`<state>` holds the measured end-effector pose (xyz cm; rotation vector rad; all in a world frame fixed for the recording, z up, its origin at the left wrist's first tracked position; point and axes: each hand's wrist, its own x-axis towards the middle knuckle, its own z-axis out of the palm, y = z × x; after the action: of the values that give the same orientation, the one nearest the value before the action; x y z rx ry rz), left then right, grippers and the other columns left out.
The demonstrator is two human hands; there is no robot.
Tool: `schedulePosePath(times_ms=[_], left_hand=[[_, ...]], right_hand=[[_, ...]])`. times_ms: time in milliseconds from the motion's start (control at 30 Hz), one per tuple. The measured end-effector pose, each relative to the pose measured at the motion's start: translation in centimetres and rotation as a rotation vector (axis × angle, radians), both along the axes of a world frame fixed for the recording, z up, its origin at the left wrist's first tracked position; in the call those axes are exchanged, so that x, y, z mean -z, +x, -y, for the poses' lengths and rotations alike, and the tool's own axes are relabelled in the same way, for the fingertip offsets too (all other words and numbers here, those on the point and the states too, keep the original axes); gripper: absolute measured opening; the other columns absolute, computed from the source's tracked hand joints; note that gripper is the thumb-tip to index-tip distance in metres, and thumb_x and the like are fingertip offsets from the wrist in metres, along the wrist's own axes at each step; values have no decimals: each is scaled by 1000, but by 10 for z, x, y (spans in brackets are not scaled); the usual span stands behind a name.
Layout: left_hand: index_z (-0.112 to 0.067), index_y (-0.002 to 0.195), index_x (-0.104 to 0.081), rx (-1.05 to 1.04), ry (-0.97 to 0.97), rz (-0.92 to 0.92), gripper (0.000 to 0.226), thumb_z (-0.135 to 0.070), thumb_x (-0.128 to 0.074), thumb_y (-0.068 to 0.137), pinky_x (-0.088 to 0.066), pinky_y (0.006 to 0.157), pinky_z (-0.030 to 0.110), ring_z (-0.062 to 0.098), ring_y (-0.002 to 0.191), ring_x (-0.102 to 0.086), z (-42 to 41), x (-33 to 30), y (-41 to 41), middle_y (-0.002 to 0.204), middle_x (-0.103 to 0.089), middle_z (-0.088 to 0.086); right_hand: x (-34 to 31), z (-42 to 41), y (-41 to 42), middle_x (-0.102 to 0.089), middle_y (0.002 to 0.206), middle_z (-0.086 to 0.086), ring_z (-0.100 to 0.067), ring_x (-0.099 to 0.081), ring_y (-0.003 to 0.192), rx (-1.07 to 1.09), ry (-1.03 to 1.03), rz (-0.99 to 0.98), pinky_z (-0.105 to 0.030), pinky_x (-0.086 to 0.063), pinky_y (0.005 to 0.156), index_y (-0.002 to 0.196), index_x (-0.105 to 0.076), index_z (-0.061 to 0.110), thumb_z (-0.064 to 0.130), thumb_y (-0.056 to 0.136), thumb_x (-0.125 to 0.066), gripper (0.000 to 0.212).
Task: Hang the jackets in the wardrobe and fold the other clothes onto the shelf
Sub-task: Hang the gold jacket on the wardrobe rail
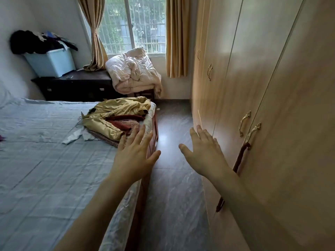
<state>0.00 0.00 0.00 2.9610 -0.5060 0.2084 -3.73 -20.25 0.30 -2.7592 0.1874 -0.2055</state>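
Head view: task looks barely started — gold jacket (117,113) lies crumpled on the bed (45,151) corner over a dark red garment (125,122) and a knit piece, nothing folded, wardrobe (253,78) doors closed with a dark red strip (239,160) caught at a door edge, so opening, hanging and folding are all left. Left hand (135,156) is stretched flat toward the pile, fingers spread, holding nothing; right hand (204,154) is likewise empty, fingers straight, near the wardrobe front, contact unclear. Narrow tiled floor (172,196) between bed and wardrobe; duvet (132,71) heaped by the window (134,24), blue bin (52,62) topped with dark clothes on a dresser (81,86).
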Motion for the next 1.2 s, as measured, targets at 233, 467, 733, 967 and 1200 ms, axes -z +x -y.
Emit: schedulePosePath(times_ms=[233, 467, 733, 967, 1200], left_hand=[[-32, 155, -1, 31, 23, 54, 72, -65, -23, 94, 9, 117, 46, 14, 147, 19, -1, 7, 78, 161, 18, -7], [-33, 155, -2, 68, -33, 39, 76, -69, -19, 90, 5, 118, 42, 11, 147, 16, -9, 13, 196, 161, 18, -6], [-34, 155, -3, 120, -41, -12, 70, -61, -29, 96, -1, 121, 43, 11, 148, 14, 0, 20, 315, 162, 14, -6], [-32, 155, -8, 116, -18, -61, 68, -61, -28, 96, -2, 122, 43, 11, 149, 11, 16, 35, 414, 162, 10, -7], [-33, 153, -17, 91, 1, -70, 67, -63, -28, 95, -7, 122, 42, 11, 149, 2, 63, 46, 543, 163, 2, -6]], right_hand=[[13, -4, 77, 2, 162, 0, -21, 0, 149, 1, -25, -26, -42, -4, 118, 154, -8, 25, 59, 96, -31, 71], [9, -10, 197, 5, 162, 0, -21, 2, 149, -14, -75, -4, -42, -5, 119, 154, -11, 25, 61, 95, -31, 71], [12, 7, 305, 3, 162, 3, -17, 1, 149, -3, -81, -6, -40, -4, 119, 153, -12, 27, 58, 96, -33, 69], [20, 32, 403, 1, 162, 3, -17, 0, 149, -19, -50, -32, -41, -9, 121, 153, -12, 25, 55, 97, -34, 68], [26, 84, 539, -4, 162, 1, -18, -4, 149, -35, -6, -27, -42, -13, 120, 153, -16, 24, 53, 97, -38, 66]])
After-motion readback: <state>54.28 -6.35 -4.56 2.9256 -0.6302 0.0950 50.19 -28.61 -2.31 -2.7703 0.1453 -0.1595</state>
